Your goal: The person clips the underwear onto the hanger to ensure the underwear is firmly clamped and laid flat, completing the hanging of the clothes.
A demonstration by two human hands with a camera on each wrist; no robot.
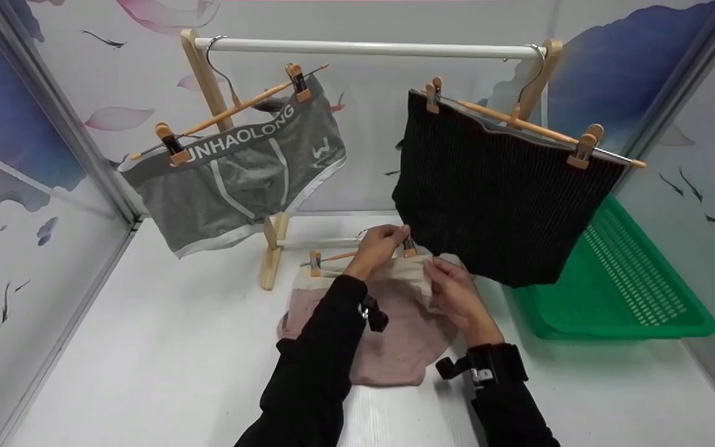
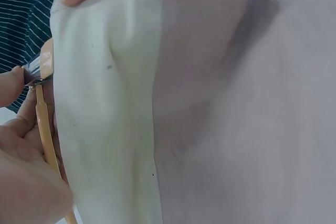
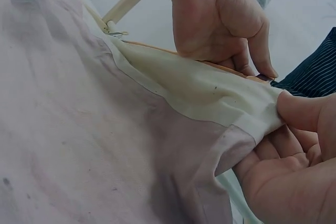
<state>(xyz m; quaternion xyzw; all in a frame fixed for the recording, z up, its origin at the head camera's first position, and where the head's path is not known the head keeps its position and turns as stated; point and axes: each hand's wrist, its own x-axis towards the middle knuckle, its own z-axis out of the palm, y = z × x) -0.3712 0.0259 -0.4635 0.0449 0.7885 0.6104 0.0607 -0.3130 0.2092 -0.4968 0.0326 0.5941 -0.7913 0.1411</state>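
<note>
A pair of pink underpants (image 1: 395, 347) with a cream waistband (image 2: 105, 103) lies over the white table, its far edge at an orange clip hanger (image 2: 46, 129). My left hand (image 1: 377, 248) pinches the hanger's right clip (image 2: 46, 59) between thumb and fingers, just behind the waistband. With thumb in front and fingers behind, my right hand (image 1: 457, 292) grips the waistband's right corner. Another clip (image 1: 315, 264) sits at the waistband's left side. Whether the right clip bites the cloth is hidden.
Grey underpants (image 1: 239, 174) hang at left and black striped underpants (image 1: 500, 192) at right, on clip hangers from a white rail (image 1: 364, 47) with wooden posts. The black pair hangs close above my right hand. Behind it at right stands a green basket (image 1: 630, 326).
</note>
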